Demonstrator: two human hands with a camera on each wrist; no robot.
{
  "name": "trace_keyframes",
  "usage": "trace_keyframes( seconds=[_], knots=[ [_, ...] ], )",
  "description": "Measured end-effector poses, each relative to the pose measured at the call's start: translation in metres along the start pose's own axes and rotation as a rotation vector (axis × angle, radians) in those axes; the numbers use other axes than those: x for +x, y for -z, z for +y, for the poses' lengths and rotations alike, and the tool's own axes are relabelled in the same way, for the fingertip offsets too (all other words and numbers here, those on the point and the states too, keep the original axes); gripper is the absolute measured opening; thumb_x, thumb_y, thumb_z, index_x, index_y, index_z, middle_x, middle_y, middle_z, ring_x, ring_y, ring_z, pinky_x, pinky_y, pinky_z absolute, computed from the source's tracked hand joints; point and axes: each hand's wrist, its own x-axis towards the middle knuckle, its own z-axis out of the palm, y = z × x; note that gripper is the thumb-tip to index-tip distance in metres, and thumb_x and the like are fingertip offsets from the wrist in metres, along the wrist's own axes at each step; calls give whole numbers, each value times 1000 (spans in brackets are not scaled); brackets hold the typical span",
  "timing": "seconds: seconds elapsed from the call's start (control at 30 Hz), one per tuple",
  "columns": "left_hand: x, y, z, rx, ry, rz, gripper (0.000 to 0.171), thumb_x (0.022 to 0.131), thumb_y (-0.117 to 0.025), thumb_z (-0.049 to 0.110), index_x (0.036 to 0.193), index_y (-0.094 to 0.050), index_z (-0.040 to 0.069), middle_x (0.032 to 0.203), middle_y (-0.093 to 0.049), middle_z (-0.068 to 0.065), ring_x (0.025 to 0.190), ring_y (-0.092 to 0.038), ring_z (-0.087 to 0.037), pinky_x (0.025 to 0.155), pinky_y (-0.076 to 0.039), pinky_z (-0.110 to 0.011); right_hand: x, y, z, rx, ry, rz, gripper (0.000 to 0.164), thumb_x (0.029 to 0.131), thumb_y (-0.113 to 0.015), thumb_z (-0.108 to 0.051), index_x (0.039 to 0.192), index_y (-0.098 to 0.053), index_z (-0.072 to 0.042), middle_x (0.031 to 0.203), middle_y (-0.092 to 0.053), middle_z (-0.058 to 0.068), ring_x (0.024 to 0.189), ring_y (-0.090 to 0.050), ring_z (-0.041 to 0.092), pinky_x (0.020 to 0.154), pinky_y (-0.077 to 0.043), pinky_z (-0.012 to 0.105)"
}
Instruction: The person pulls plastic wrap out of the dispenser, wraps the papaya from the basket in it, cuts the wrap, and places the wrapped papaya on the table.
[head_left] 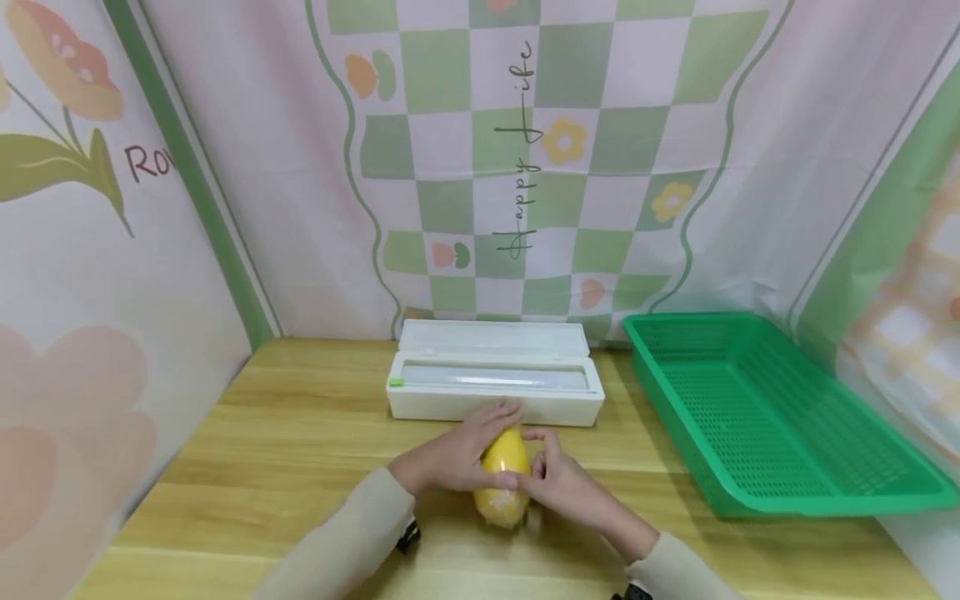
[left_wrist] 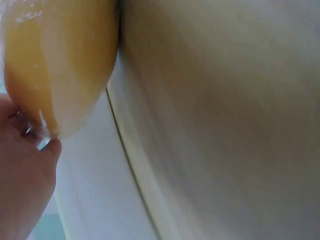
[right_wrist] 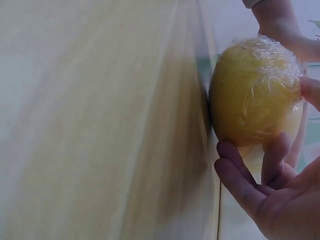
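Note:
A yellow oval fruit (head_left: pixel 506 454) wrapped in clear plastic film lies on the wooden table between both hands. My left hand (head_left: pixel 471 454) holds it from the left, fingers along the far side and thumb across the near face. From the right, my right hand (head_left: pixel 566 487) grips it with bent fingers. The right wrist view shows crinkled film bunched over one end of the fruit (right_wrist: pixel 255 92), with fingertips (right_wrist: pixel 229 150) of my right hand against its side. Smooth film covers the fruit (left_wrist: pixel 60 55) in the left wrist view, where fingers pinch its narrow end.
Just beyond the hands stands a white cling film box (head_left: pixel 495 408), its lid raised and a roll of film inside. A green plastic basket (head_left: pixel 675 417) sits on the right of the table (head_left: pixel 300 467). A patterned curtain (head_left: pixel 570 208) hangs behind.

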Motion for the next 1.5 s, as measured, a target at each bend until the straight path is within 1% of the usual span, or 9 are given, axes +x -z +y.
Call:
trace_keyframes(
  seconds=[0.17,0.33,0.43,0.67,0.87,1.0,1.1,1.3,1.5],
  knots=[
    [-3,-1,3,63,16,8,112,76,-78,65,156,-28,5,163,-22,-10,152,-9,-30,114,-31,-53,2,3,2,10,-32,-19,89,91,-74,-41,150,-22,1,81,-56,6,68,-50,14,56,-43,24],
    [-3,-2,4,31,-4,32,109,72,-84,59,152,-32,7,160,-27,-12,151,-11,-32,115,-28,-51,8,10,8,23,0,-136,100,94,-71,-39,159,-5,-2,79,-56,5,68,-49,13,57,-42,24],
    [-2,-3,3,-18,3,38,106,71,-85,59,150,-32,11,160,-27,-13,151,-10,-32,116,-27,-50,10,12,10,21,33,-183,93,96,-68,-37,161,-7,-9,78,-54,5,66,-47,13,55,-41,25],
    [-5,-4,4,-45,77,41,132,70,-83,64,161,-7,8,166,-7,-14,151,-9,-26,116,-25,-46,6,7,8,-101,117,-100,82,97,-66,-41,161,-21,-14,78,-54,1,69,-50,13,57,-46,27],
    [-6,-2,5,-5,86,29,124,72,-80,66,160,-16,7,166,-8,-10,152,-3,-25,116,-25,-49,-1,3,4,-179,182,-29,70,101,-58,-45,157,-33,-11,78,-55,-2,71,-52,12,60,-49,27],
    [-9,0,4,-5,93,32,119,72,-81,65,159,-22,6,166,-14,-8,152,-4,-25,116,-25,-49,-3,8,3,-9,59,-60,63,108,-40,-44,152,-33,-1,87,-62,6,80,-62,21,68,-56,35],
    [-10,1,2,-10,98,37,118,73,-80,65,158,-23,7,166,-15,-7,152,-5,-25,116,-25,-49,2,13,6,119,-29,-104,61,110,-30,-43,140,-43,8,96,-66,12,87,-65,28,74,-57,41],
    [-11,0,3,-30,97,40,116,75,-72,72,158,-24,7,166,-15,-4,152,-6,-23,116,-25,-51,15,15,18,308,-100,-221,71,109,-25,-51,143,-47,7,112,-68,14,97,-63,24,87,-55,40],
    [-9,3,9,-82,60,85,113,76,-71,72,158,-27,7,166,-17,0,152,-6,-20,117,-23,-54,16,10,21,488,-134,-223,79,107,-25,-55,142,-41,14,122,-63,16,104,-61,22,90,-52,34]
  ],
)
